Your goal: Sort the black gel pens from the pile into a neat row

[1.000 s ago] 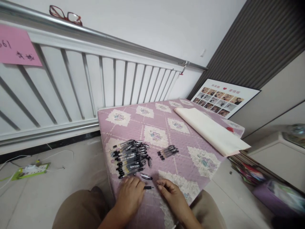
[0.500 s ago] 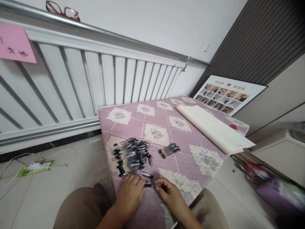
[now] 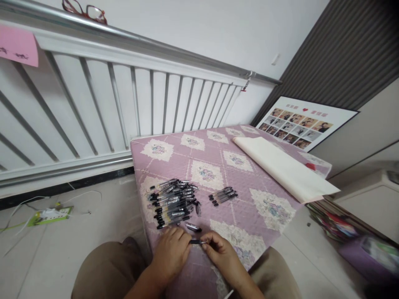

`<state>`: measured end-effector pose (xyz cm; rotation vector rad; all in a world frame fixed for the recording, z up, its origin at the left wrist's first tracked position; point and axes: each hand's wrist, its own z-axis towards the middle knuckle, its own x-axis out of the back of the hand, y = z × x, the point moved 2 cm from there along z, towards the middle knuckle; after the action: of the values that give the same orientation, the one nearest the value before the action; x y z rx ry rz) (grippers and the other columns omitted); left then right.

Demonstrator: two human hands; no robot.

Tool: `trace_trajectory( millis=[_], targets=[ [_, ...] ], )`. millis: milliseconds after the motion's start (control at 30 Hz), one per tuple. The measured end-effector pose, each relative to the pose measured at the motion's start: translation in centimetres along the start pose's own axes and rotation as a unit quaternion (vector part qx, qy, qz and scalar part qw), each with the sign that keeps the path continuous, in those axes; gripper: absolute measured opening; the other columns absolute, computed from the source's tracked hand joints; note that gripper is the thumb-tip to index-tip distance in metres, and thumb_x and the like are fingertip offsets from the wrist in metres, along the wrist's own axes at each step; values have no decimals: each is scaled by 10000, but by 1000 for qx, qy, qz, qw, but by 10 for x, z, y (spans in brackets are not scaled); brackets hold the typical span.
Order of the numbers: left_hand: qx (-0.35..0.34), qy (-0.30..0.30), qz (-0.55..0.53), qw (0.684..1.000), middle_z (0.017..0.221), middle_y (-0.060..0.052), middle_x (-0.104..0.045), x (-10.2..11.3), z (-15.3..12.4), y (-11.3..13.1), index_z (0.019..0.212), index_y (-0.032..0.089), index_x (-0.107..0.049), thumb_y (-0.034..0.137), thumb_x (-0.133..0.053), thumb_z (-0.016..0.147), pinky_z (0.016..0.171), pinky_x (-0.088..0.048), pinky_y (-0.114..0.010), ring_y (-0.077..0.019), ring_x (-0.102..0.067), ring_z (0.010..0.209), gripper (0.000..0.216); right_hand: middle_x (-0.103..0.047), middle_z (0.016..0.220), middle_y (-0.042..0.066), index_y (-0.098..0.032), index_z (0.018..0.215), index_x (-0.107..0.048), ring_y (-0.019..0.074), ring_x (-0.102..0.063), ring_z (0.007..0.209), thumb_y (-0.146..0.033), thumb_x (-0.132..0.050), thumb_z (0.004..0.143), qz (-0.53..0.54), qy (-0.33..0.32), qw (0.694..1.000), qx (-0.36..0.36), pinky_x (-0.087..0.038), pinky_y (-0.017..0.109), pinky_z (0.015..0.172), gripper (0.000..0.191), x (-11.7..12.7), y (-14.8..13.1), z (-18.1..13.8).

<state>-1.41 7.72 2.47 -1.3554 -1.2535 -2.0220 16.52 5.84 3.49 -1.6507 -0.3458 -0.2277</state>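
Observation:
Near the front edge of the cloth-covered table, my left hand (image 3: 173, 249) is closed round a black gel pen (image 3: 195, 241), whose front end points right. My right hand (image 3: 220, 251) pinches the small metallic pen tip (image 3: 203, 242) at that end; the tip and the barrel appear to meet. Just beyond my hands lies a loose dark pen cap (image 3: 193, 227). A heap of black-and-clear pens (image 3: 171, 203) is beyond my left hand, with more loose caps (image 3: 198, 208) at its right side. Further right, a small row of pens (image 3: 223, 196) lies side by side.
The table's purple floral cloth (image 3: 237, 216) carries a rolled cream sheet (image 3: 277, 170) at the right. Behind stands a white radiator (image 3: 158, 99) with a pipe above. A photo board (image 3: 302, 124) leans at the back right. A power strip (image 3: 51, 215) lies on the floor at left.
The small gap between the pen barrel and the tip in my right hand has closed. The camera view has shifted slightly; the pens on the table look unmoved.

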Motion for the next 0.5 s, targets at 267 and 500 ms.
trace_trajectory(
  millis=[267,500],
  targets=[
    [1,-14,-6,1000,939,-16,-624,1,1,0,942,228,-613,224,-525,910,852,-412,-382,-222,-542,925,94,-557,684,-26,-205,805,-605,145,-511,662,-332,-658,725,61,11,998,-9,-400,257,641,160,0,4,2],
    [-2,-15,6,1000,938,-16,-625,0,0,0,946,231,-613,224,-519,917,840,-418,-379,-223,-544,922,99,-555,671,-24,-193,758,-623,142,-503,658,-312,-647,734,33,6,999,-1,-398,257,641,124,1,4,2]
  ],
)
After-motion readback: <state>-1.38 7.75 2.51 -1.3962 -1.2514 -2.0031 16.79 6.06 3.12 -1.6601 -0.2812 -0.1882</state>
